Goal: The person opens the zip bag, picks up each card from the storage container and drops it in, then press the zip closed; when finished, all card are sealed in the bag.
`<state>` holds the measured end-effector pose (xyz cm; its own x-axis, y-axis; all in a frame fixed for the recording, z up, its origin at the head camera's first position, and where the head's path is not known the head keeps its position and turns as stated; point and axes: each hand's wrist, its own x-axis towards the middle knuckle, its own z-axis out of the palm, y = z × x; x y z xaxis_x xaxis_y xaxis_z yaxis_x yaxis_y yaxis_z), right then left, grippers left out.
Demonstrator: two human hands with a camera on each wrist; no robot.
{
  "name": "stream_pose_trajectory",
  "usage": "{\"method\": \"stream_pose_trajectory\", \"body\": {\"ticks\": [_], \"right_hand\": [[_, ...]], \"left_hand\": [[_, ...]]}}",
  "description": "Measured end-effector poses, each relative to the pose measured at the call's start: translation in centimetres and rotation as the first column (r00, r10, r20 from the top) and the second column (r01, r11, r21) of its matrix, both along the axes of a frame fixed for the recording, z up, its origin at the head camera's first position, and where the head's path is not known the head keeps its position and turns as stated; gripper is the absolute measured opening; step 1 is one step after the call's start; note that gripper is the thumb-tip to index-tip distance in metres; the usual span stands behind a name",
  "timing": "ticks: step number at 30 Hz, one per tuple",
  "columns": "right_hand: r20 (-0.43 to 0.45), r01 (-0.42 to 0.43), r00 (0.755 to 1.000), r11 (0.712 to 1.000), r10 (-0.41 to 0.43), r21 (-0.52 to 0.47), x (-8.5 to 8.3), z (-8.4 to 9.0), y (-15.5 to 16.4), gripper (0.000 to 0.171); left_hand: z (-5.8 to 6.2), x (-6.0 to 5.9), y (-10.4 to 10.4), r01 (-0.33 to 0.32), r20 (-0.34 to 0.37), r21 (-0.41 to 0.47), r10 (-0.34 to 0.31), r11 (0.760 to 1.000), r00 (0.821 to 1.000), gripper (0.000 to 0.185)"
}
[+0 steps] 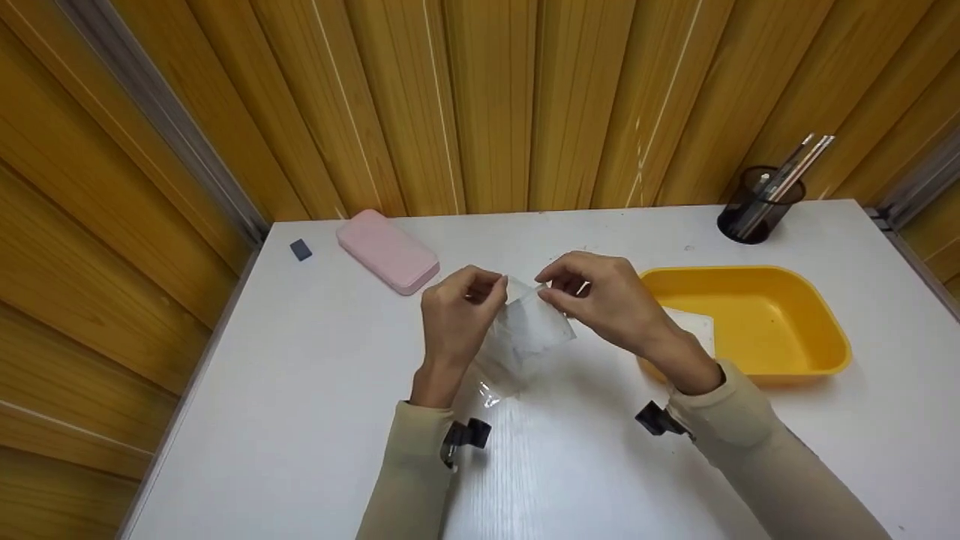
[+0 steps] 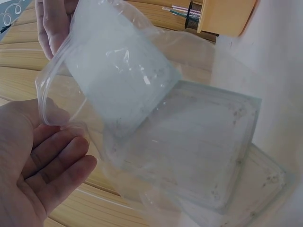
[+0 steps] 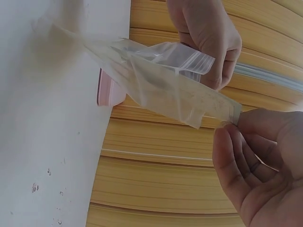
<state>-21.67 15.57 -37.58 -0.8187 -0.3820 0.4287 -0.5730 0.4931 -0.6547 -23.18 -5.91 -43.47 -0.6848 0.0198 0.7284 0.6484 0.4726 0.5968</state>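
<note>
- A clear zip-lock bag (image 1: 525, 341) is held above the white worktop (image 1: 300, 420), between both hands, near the middle of the worktop.
- The bag's top edge is pinched at one side by the left hand (image 1: 459, 315), fingers and thumb closed together on the plastic.
- The opposite side of the opening is pinched by the right hand (image 1: 604, 300), fingertips clamped on the bag's rim.
- A flat, pale sheet-like item is seen inside the bag in the left wrist view; what it is cannot be told.
- A yellow tray (image 1: 817, 315) stands just beside the right forearm.
- A pink case (image 1: 386, 251) and a small dark eraser (image 1: 301, 249) lie at the far left.
- A black mesh pen holder (image 1: 757, 206) stands at the far right corner.
</note>
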Motion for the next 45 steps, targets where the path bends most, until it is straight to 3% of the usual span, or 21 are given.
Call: {"method": "stream_pose_trajectory", "body": {"ticks": [10, 23, 31, 36, 41, 45], "right_hand": [[-0.112, 0.000, 0.994, 1.000, 0.004, 0.030, -0.9, -1.3, -1.0, 0.011], [-0.165, -0.113, 0.978, 0.991, 0.124, 0.076, -0.9, -1.6, -0.7, 0.019], [-0.291, -0.120, 0.947, 0.990, 0.137, 0.076, -1.0, -2.6, -1.0, 0.016], [-0.322, -0.153, 0.933, 0.987, 0.159, 0.045, -1.0, -3.0, -0.6, 0.015], [-0.270, -0.145, 0.953, 0.989, 0.134, -0.022, -0.7, -2.5, 0.8, 0.014], [-0.207, -0.071, 0.977, 0.995, 0.056, -0.065, -0.3, -2.4, 3.1, 0.017]], "left_hand": [[0.2, 0.0, 0.1, -0.011, -0.014, -0.004, 0.011, 1.000, 1.000, 0.005], [0.5, 0.0, 0.0, -0.001, -0.009, 0.017, 0.001, 1.000, 1.000, 0.004], [0.4, -0.1, -0.2, -0.005, -0.015, 0.027, 0.005, 1.000, 1.000, 0.005], [0.3, -0.1, -0.4, -0.012, -0.016, 0.024, 0.013, 1.000, 1.000, 0.006], [0.2, -0.1, -0.5, -0.019, -0.004, 0.018, 0.019, 1.000, 1.000, 0.005], [0.2, -0.2, -0.5, -0.019, -0.009, 0.020, 0.019, 1.000, 1.000, 0.006]]}}
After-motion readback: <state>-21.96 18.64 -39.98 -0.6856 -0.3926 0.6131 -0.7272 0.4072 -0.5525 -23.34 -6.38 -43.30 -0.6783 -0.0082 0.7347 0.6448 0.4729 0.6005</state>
